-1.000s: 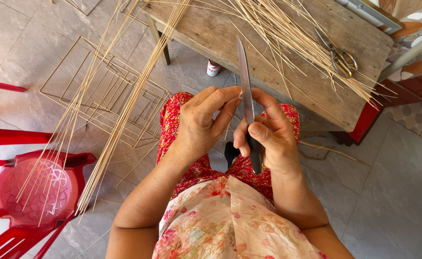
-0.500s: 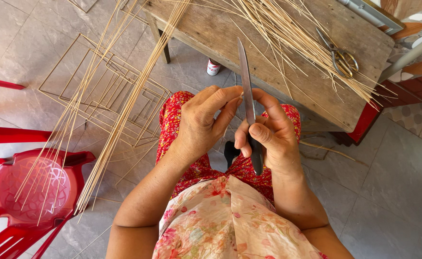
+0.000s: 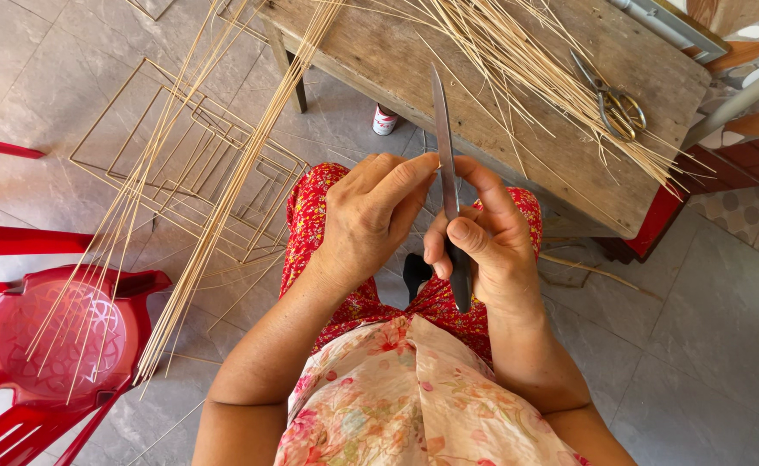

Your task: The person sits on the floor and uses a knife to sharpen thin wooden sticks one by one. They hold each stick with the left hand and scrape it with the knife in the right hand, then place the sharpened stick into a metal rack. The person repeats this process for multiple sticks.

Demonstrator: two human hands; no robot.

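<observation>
Far left of my hands, a red plastic chair (image 3: 60,345) with a bundle of thin bamboo strips (image 3: 215,198) leaning across its seat and running up toward the tabletop; behind the strips, square wire frames (image 3: 181,164) lie flat on the tiled floor; my left hand (image 3: 371,216) sits over my lap, fingers curled, forefinger and thumb stretched to the flat of the knife blade, touching it; whether a strip is pinched there I cannot tell; the knife (image 3: 449,190) stands nearly upright between my hands, tip toward the tabletop; my right hand (image 3: 483,250) is wrapped tight round its dark handle, thumb pressed along the front; beyond both hands, the wooden tabletop (image 3: 397,60) carries loose bamboo splints (image 3: 535,69); further right, a pair of scissors (image 3: 613,99) lies among them.
</observation>
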